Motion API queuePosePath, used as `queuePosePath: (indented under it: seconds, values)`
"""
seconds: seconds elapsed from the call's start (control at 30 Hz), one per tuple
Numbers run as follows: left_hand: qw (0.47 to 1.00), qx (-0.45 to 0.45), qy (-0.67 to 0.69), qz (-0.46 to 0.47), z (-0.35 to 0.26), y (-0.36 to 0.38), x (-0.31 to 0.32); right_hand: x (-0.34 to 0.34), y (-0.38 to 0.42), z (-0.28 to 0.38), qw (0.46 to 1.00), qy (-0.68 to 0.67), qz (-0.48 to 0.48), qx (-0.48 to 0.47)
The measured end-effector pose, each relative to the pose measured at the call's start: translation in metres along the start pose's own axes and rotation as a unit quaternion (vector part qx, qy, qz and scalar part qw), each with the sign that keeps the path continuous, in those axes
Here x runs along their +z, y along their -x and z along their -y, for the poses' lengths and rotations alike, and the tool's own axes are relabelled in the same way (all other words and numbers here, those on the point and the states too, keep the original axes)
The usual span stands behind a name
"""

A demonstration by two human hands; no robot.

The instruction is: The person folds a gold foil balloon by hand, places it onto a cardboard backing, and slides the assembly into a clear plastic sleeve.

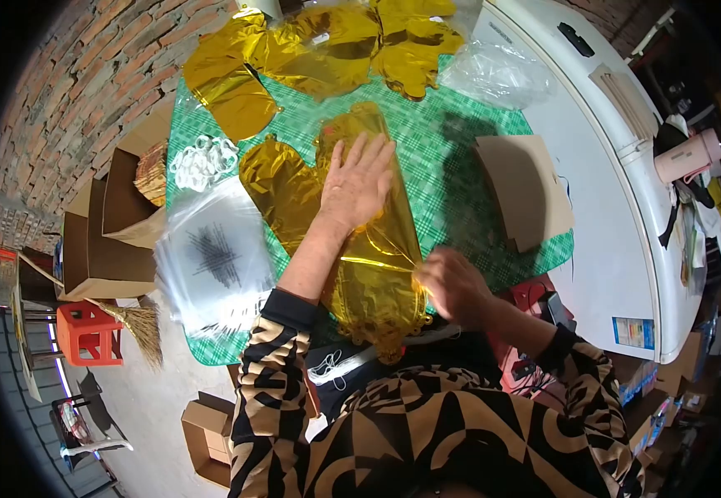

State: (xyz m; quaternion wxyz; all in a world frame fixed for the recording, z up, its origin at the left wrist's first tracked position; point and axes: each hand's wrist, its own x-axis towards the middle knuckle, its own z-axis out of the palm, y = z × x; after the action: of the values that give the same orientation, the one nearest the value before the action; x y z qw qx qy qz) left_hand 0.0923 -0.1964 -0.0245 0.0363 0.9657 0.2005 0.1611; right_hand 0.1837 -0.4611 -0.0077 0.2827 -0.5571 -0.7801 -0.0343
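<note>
A flat, uninflated gold foil balloon (377,286) lies on the green checked tabletop in front of me, its scalloped end hanging at the near edge. My left hand (357,184) rests flat on its upper part with the fingers spread. At the balloon's right edge, my right hand (453,286) is closed, slightly blurred, with fingertips pinching the foil. Part of the balloon's left side is hidden under my left forearm. More flat gold foil balloons (319,54) are piled at the far edge. A stack of clear plastic bags (219,257) with dark print lies left of my arm.
White looped ties (203,163) lie at the table's left. Brown cardboard sheets (526,191) sit on the right, beside a white refrigerator (593,249). Crumpled clear plastic (500,75) is at the back. Cardboard boxes (111,249) and a red stool (89,332) stand left.
</note>
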Motion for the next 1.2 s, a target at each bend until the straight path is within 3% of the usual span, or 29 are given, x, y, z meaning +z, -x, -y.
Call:
queuePosePath:
  seconds: [0.07,0.17,0.2,0.37,0.4,0.47,0.57,0.6,0.67,0.77,0.9,0.97,1.0,1.2]
  values:
    - [1.000,-0.002,-0.001,0.002,0.001,-0.002,-0.003,-0.004,0.002,0.006,0.998,-0.053,-0.009,-0.016]
    - [1.000,-0.003,0.005,0.012,0.000,-0.001,-0.003,-0.006,-0.042,-0.009,0.988,-0.123,-0.095,0.004]
    - [1.000,-0.003,0.007,0.015,0.002,-0.001,-0.001,-0.016,-0.067,-0.009,0.978,-0.152,-0.080,0.116]
    - [0.998,0.005,-0.021,0.052,-0.002,-0.003,-0.015,0.048,-0.145,-0.061,0.883,-0.330,-0.271,0.196]
    - [0.998,-0.001,-0.016,0.068,0.000,-0.004,-0.015,0.060,-0.148,-0.070,0.877,-0.330,-0.274,0.219]
    - [0.997,0.003,0.061,-0.043,0.004,-0.003,-0.005,0.076,-0.153,-0.081,0.863,-0.330,-0.278,0.264]
    - [0.969,-0.013,0.155,-0.190,0.015,-0.004,-0.002,0.073,-0.143,-0.084,0.932,-0.154,-0.227,0.237]
    - [0.961,-0.029,0.163,-0.221,0.014,-0.002,-0.015,0.079,-0.142,-0.086,0.908,-0.224,-0.221,0.275]
    - [0.949,-0.068,0.169,-0.259,0.019,0.009,-0.036,0.070,-0.143,-0.080,0.927,-0.194,-0.195,0.256]
    - [0.934,-0.188,0.181,-0.246,0.018,0.046,-0.071,0.073,-0.144,-0.082,0.952,-0.137,-0.181,0.208]
    - [0.915,-0.294,0.155,-0.228,0.050,0.102,-0.070,0.074,-0.145,-0.081,0.958,-0.118,-0.168,0.201]
    - [0.922,-0.333,0.030,-0.194,0.067,0.111,-0.081,0.078,-0.144,-0.083,0.961,-0.105,-0.165,0.196]
    - [0.919,-0.351,-0.031,-0.178,0.074,0.113,-0.086,0.079,-0.144,-0.082,0.960,-0.109,-0.165,0.199]
    - [0.917,-0.360,-0.111,-0.134,0.120,0.086,-0.080,0.079,-0.145,-0.082,0.959,-0.109,-0.156,0.209]
